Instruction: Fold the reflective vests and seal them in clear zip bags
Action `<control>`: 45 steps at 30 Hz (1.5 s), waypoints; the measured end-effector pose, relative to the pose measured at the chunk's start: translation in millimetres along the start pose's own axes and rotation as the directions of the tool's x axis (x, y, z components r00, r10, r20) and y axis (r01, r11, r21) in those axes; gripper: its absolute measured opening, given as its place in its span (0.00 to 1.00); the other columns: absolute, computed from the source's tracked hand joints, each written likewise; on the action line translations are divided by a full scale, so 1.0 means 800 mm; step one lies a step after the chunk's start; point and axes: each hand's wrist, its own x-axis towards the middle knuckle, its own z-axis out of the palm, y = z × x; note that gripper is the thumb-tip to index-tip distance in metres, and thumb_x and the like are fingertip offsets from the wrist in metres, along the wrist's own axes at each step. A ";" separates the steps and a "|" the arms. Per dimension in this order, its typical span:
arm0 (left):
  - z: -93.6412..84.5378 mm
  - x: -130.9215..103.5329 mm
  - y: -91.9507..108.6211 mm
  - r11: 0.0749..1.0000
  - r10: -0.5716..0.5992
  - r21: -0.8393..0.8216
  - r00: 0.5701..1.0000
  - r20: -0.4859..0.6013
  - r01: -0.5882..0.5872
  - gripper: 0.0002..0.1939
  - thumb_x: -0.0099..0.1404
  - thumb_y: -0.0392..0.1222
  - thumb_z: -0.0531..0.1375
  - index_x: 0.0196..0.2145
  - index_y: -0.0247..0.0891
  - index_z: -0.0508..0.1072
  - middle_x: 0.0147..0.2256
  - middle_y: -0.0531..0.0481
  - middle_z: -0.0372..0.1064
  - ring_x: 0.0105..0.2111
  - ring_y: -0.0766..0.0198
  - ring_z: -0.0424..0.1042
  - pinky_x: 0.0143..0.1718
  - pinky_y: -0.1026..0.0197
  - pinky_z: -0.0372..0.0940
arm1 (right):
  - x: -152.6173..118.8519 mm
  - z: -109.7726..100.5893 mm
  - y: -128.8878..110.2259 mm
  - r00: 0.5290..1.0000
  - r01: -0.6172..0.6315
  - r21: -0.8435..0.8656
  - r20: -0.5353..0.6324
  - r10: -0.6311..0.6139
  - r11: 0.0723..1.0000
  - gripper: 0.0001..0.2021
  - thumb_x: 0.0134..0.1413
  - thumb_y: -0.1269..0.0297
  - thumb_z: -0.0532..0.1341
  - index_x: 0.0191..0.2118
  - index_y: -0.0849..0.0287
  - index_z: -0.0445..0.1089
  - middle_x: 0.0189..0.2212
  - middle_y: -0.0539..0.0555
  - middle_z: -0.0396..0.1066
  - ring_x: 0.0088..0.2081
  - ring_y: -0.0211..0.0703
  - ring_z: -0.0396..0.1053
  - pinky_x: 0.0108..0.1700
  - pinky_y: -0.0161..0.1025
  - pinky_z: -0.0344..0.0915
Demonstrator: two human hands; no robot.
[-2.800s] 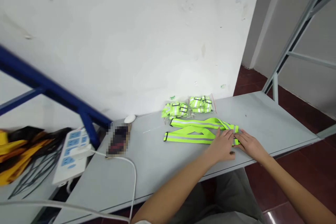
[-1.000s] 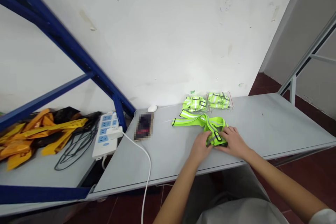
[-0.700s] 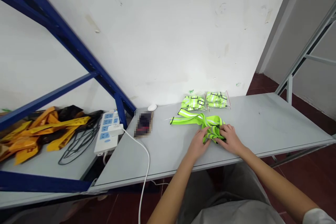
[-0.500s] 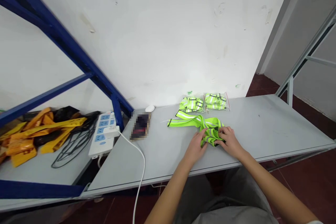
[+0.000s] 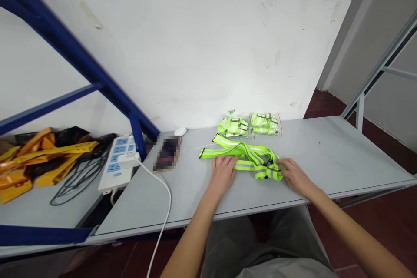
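Observation:
A neon-green reflective strap (image 5: 245, 165) with a silvery stripe lies on the table in front of me, partly folded, its loose ends pointing left. My left hand (image 5: 223, 174) grips a length of it on the left side, fingers curled over the band. At the bunched right end, my right hand (image 5: 295, 177) pinches the strap, thumb and fingertips closed at its edge. Part of the strap is hidden beneath my left fingers. Just behind it, two clear plastic bags, a left bag (image 5: 233, 127) and a right bag (image 5: 265, 124), hold similar folded green straps with black buckles.
A pixelated, phone-shaped object (image 5: 167, 153) and a white mouse-like object (image 5: 180, 131) lie left on the grey table (image 5: 339, 156). A power strip (image 5: 119, 163) with a white cable (image 5: 169, 200) stands beside the blue frame (image 5: 137, 132). Orange-yellow straps (image 5: 48, 156) are piled far left.
My left hand has moved left from the bunched part, drawing out a length of strap. My right hand has stayed at the right end. The view has shifted slightly.

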 end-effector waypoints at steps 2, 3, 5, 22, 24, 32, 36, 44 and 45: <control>-0.010 0.001 -0.004 0.999 -0.040 -0.013 0.999 -0.001 0.040 0.26 0.58 0.31 0.54 0.55 0.43 0.67 0.53 0.44 0.64 0.53 0.47 0.58 0.56 0.42 0.51 | -0.002 -0.002 0.000 1.000 -0.006 0.010 0.002 0.006 1.000 0.23 0.54 0.82 0.51 0.47 0.52 0.73 0.49 0.59 0.65 0.51 0.51 0.61 0.50 0.51 0.65; -0.015 0.001 -0.002 0.998 -0.044 -0.043 0.999 0.013 0.045 0.29 0.57 0.31 0.56 0.57 0.43 0.65 0.55 0.44 0.61 0.54 0.46 0.57 0.56 0.42 0.52 | -0.002 -0.002 -0.001 1.000 -0.020 0.026 -0.001 0.020 0.999 0.25 0.53 0.82 0.51 0.50 0.52 0.71 0.50 0.59 0.65 0.51 0.51 0.61 0.51 0.51 0.64; -0.026 0.000 0.010 0.991 -0.008 -0.135 0.999 0.050 0.015 0.36 0.54 0.32 0.57 0.61 0.45 0.59 0.59 0.44 0.54 0.58 0.47 0.54 0.58 0.44 0.52 | -0.001 -0.004 -0.003 0.998 -0.062 0.089 -0.012 0.063 0.994 0.25 0.52 0.80 0.54 0.53 0.52 0.69 0.50 0.59 0.65 0.52 0.52 0.61 0.52 0.52 0.63; 0.050 0.025 0.134 0.770 -0.115 -0.633 0.993 -0.009 0.084 0.20 0.54 0.36 0.59 0.46 0.39 0.68 0.43 0.45 0.70 0.46 0.52 0.67 0.50 0.49 0.60 | -0.003 0.000 0.051 0.452 -0.312 0.939 0.011 0.892 0.146 0.25 0.47 0.46 0.64 0.44 0.62 0.74 0.38 0.57 0.76 0.39 0.51 0.73 0.42 0.45 0.70; 0.045 0.026 0.127 0.462 -0.197 -0.871 0.977 0.082 0.166 0.18 0.54 0.39 0.59 0.44 0.39 0.67 0.40 0.47 0.70 0.41 0.55 0.70 0.45 0.52 0.64 | -0.004 -0.003 0.061 0.419 -0.268 0.957 0.011 0.908 0.113 0.24 0.45 0.47 0.64 0.42 0.62 0.74 0.36 0.57 0.76 0.37 0.49 0.73 0.40 0.44 0.71; 0.034 0.020 0.105 -0.155 -0.073 -0.982 0.990 0.123 0.111 0.09 0.52 0.40 0.62 0.26 0.40 0.63 0.32 0.51 0.68 0.39 0.59 0.70 0.40 0.55 0.65 | -0.017 -0.006 0.084 0.388 -0.281 0.950 -0.020 0.922 0.139 0.23 0.48 0.51 0.61 0.47 0.61 0.71 0.33 0.55 0.75 0.36 0.48 0.73 0.39 0.43 0.72; 0.018 0.019 0.108 0.015 -0.054 -0.995 0.994 0.096 0.097 0.08 0.59 0.47 0.58 0.27 0.40 0.67 0.32 0.47 0.73 0.50 0.50 0.69 0.52 0.45 0.62 | -0.017 -0.002 0.091 0.413 -0.383 0.898 -0.042 0.910 0.215 0.25 0.53 0.51 0.56 0.52 0.62 0.68 0.36 0.58 0.75 0.38 0.50 0.74 0.40 0.44 0.71; 0.023 0.024 0.225 0.647 0.366 -0.754 0.913 0.180 -0.111 0.18 0.67 0.34 0.50 0.52 0.42 0.68 0.55 0.47 0.67 0.59 0.58 0.62 0.61 0.51 0.56 | 0.018 -0.031 0.152 0.500 -0.678 0.593 -0.062 0.864 0.434 0.21 0.53 0.52 0.55 0.41 0.65 0.72 0.32 0.58 0.76 0.37 0.52 0.72 0.37 0.41 0.66; 0.035 0.025 0.242 0.687 0.447 -0.692 0.879 0.165 -0.220 0.19 0.67 0.32 0.48 0.53 0.41 0.66 0.55 0.46 0.67 0.61 0.59 0.58 0.62 0.51 0.53 | 0.020 -0.040 0.159 0.519 -0.706 0.536 -0.053 0.853 0.463 0.19 0.52 0.53 0.57 0.38 0.64 0.73 0.31 0.58 0.76 0.36 0.52 0.72 0.37 0.40 0.65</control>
